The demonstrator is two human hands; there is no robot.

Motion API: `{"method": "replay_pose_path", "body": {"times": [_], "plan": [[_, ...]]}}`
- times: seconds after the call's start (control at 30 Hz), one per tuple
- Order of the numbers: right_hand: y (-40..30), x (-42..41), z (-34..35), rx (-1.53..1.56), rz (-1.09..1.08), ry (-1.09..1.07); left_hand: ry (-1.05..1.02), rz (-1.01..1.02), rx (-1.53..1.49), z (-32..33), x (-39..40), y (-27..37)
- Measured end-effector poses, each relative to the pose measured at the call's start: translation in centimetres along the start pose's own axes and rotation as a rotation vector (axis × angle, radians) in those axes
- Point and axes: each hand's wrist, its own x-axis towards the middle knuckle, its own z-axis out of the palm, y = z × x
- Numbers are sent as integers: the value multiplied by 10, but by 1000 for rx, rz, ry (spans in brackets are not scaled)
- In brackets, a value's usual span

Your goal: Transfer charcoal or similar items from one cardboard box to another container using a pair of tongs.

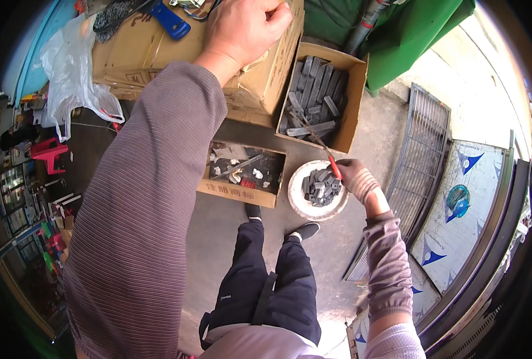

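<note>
Close to the camera, my left hand (250, 33) is raised with its fingers curled in; nothing shows in it. My right hand (358, 179), in what looks like a knitted work glove, grips the red handle of long metal tongs (318, 138). Their tips reach over a cardboard box (358, 96) filled with black charcoal sticks (315, 85). Directly below that hand stands a round whitish basin (298, 202) on the floor, with short charcoal pieces (322, 186) heaped in its middle. The tongs' handle passes over the basin's far edge.
A large cardboard carton (126, 63) carries a blue-handled tool (171, 20) and a plastic bag (75, 67). Before my feet, a shallow cardboard box (236, 190) holds litter and a thin rod. A metal grating (421, 130) lies to the right, beside a green tarpaulin (409, 40).
</note>
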Motion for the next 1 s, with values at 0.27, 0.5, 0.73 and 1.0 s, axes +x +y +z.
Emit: {"method": "replay_pose_path", "body": {"times": [0.27, 0.5, 0.73, 1.0], "plan": [[12, 58, -19, 560, 183, 105, 11, 19, -27, 4, 1, 2], [31, 94, 13, 151, 11, 243, -38, -33, -24, 5, 0, 3], [2, 46, 56, 194, 81, 337, -25, -8, 21, 2, 2, 2], [-40, 91, 75, 287, -1, 314, -47, -26, 28, 7, 4, 5]]}}
